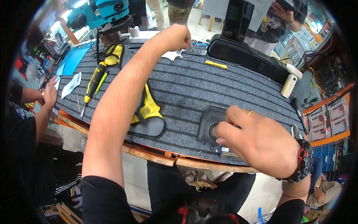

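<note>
My left hand [178, 38] is stretched to the far side of the mat, its fingers curled closed. It is beside a small tray of tiny metal parts [196, 50] and a white piece [171, 55]; what it pinches, if anything, is hidden. Near the front edge, my right hand [253, 140] rests over a flat black square object [207, 118] with a round ring in it. Its fingers are bent and pressed together, and their tips partly hide behind the hand. Under them lies a small dark part with a white label [225, 149].
A grey striped mat [179, 89] covers the bench. On it lie a yellow-black electric screwdriver [95, 82], a yellow-grey strap [149, 108], a yellow strip [216, 64] and a long black speaker [242, 56]. A teal microscope [100, 15] stands far left; another person's hands [50, 93] are left.
</note>
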Available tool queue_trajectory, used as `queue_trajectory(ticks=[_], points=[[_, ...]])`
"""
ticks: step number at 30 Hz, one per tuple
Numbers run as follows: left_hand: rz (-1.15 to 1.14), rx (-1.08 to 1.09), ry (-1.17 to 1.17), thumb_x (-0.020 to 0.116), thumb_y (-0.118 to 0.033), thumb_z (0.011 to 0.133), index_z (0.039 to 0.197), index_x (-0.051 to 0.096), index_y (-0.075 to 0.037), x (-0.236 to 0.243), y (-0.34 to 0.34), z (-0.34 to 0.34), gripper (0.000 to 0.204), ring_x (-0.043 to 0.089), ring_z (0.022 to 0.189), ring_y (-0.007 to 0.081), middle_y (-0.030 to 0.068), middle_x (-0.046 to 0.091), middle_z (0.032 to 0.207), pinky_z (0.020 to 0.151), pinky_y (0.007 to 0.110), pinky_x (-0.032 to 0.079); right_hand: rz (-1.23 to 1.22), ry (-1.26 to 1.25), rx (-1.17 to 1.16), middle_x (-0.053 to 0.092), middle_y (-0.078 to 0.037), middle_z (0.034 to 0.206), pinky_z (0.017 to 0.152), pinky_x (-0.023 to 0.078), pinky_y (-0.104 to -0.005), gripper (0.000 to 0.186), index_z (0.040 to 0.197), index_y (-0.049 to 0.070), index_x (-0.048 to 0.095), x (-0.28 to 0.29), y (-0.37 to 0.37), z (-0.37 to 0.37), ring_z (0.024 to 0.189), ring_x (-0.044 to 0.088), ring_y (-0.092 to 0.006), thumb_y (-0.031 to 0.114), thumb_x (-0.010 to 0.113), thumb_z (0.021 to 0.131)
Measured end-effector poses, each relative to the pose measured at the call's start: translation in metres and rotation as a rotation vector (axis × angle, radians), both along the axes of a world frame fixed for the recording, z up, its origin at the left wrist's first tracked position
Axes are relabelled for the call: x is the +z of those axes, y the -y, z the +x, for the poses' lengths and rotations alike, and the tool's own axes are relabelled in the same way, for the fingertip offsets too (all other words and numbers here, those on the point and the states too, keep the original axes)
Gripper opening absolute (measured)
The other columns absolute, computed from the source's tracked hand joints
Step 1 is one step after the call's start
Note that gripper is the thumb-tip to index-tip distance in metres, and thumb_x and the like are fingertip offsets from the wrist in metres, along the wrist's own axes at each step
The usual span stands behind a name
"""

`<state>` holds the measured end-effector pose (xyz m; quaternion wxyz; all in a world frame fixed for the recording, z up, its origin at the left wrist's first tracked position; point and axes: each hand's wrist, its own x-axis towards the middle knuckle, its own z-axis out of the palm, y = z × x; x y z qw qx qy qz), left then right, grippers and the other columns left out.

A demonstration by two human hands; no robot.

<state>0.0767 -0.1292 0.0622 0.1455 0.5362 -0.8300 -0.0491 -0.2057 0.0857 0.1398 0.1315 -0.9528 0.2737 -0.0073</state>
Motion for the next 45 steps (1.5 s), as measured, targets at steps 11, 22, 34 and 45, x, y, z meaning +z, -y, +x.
queue_trajectory(ticks=[11,22,34,45], points=[[0.071,-0.091,0.048,0.077,-0.012,0.086,0.096,0.079,-0.003,-0.035,0.014,-0.026,0.014,0.074,0.084,0.0266,0.0139,0.077,0.089,0.081,0.038,0.058,0.154,0.806,0.012,0.065,-0.011,0.108,0.076,0.055,-0.0348,0.046,0.124,0.007,0.07,-0.069,0.0,-0.027,0.092,0.067,-0.0267,-0.005,0.077,0.08],[0.086,-0.12,0.194,0.075,-0.014,0.088,0.103,0.079,-0.004,-0.036,0.016,-0.037,0.018,0.075,0.09,0.028,0.0122,0.078,0.097,0.091,0.039,0.057,-0.055,0.757,-0.081,0.064,-0.006,0.1,0.068,0.055,-0.0308,0.052,0.125,0.012,0.073,-0.079,-0.005,-0.031,0.079,0.065,-0.0203,0.004,0.086,0.076],[-0.04,-0.036,-0.109,0.071,-0.011,0.093,0.111,0.077,-0.001,-0.009,-0.012,-0.013,0.021,0.075,0.085,0.0235,0.0146,0.078,0.094,0.08,0.034,0.057,-0.025,0.881,-0.109,0.068,-0.012,0.11,0.074,0.056,-0.0322,0.059,0.129,0.007,0.065,-0.094,-0.01,-0.023,0.09,0.067,-0.0248,0.001,0.088,0.074],[-0.207,-0.214,-0.432,0.074,-0.021,0.095,0.11,0.078,-0.005,-0.007,-0.117,-0.034,0.022,0.068,0.083,0.0144,0.0051,0.076,0.097,0.072,0.028,0.051,-0.07,1.022,-0.181,0.071,-0.017,0.116,0.081,0.057,-0.0339,0.062,0.132,0.001,0.061,-0.116,-0.018,-0.026,0.098,0.068,-0.0266,-0.006,0.084,0.075]])
